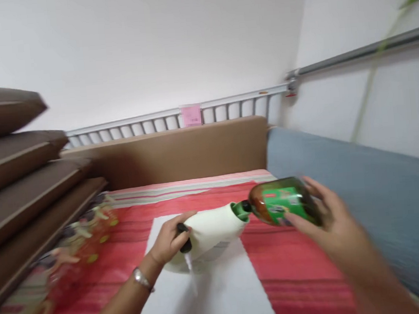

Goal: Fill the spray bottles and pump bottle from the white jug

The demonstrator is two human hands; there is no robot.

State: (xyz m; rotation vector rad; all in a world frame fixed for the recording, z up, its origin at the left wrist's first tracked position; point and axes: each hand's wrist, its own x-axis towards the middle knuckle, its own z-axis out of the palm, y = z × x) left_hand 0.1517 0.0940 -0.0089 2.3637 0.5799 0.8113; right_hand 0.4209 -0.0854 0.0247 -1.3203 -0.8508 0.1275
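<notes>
My left hand [168,240] is closed around a dropper with a black top [185,239] and a pale tip pointing down. Its fingers also rest against a white vessel [212,227] that lies tilted, its green-lined mouth facing right. In my right hand [330,215] is a brown glass bottle [283,202] with a green label, held nearly level. The bottle's dark neck meets the vessel's mouth; whether liquid is flowing I cannot tell. Beneath the vessel is a white sheet [238,284].
A red striped cloth [295,257] covers the surface. Stacked brown cushions [25,148] stand at left, above blurred clear containers [88,241]. Behind are a brown padded board [194,153] and a white radiator [137,126]. A blue-grey padded surface [342,165] borders the right.
</notes>
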